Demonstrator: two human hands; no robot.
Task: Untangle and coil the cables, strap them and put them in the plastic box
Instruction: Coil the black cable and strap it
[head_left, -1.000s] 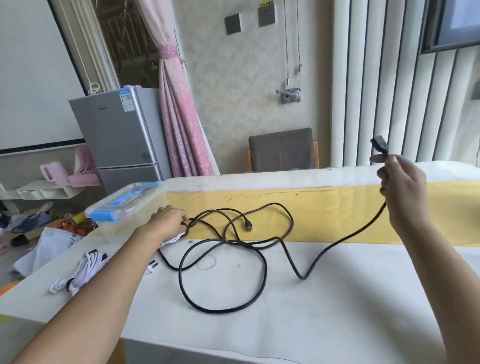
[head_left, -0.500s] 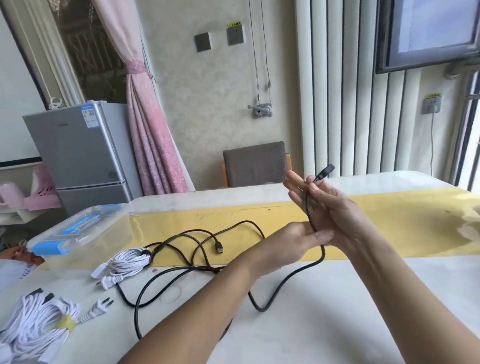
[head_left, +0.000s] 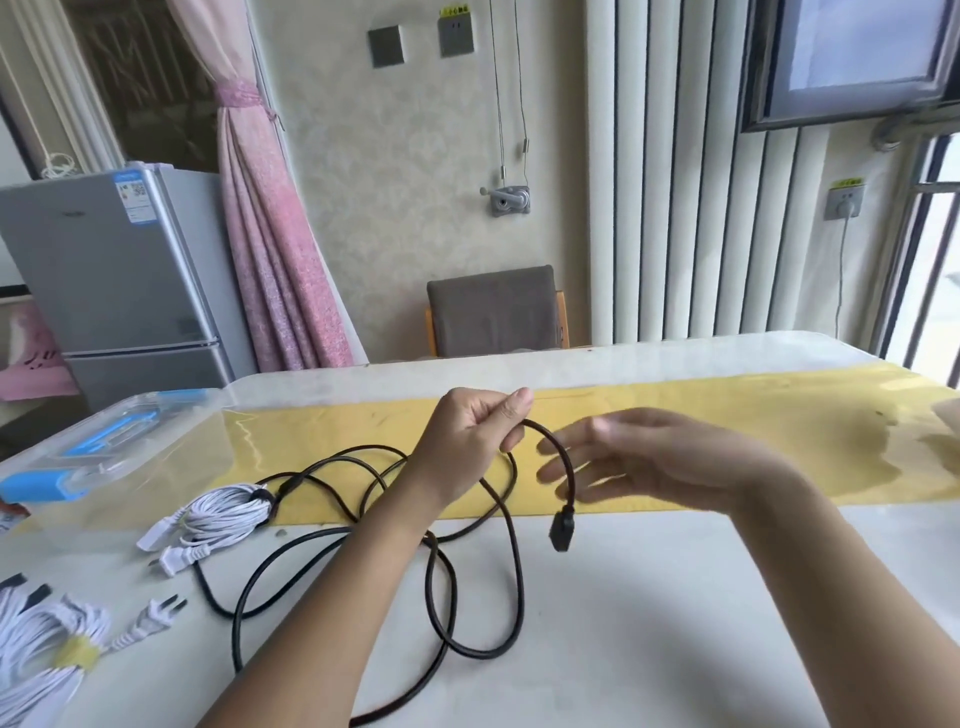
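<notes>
While left hand (head_left: 470, 439) pinches long black cable (head_left: 518, 571), right hand (head_left: 654, 462) is spread open

Where the black cable leaves the left hand, thumb and curled forefinger nip it a short way from its end; the other fingers are folded into the palm. The hand is raised above the white tabletop (head_left: 675, 623), over the near edge of the yellow runner (head_left: 753, 431). From the pinch the cable arcs over to the right and drops. Its black rectangular plug (head_left: 560, 531) hangs free above the table. A second strand falls from the same hand into loose overlapping loops on the tabletop, between the forearms and out to the left.

Right hand: fingers straight and spread, holding nothing, motion-blurred. Fingertips lie just beside the hanging arc; contact with it cannot be judged.

Left of the loops: coiled white cable bundle (head_left: 228, 514) on the table, two white plugs beside it, one black loop running against it. Near left corner: second white bundle (head_left: 31, 639) with a yellow strap (head_left: 78, 656) round it, partly out of view. Clear plastic box with blue clasps (head_left: 104, 452), lid on, stands at the far left of the table, well apart from both hands.
</notes>
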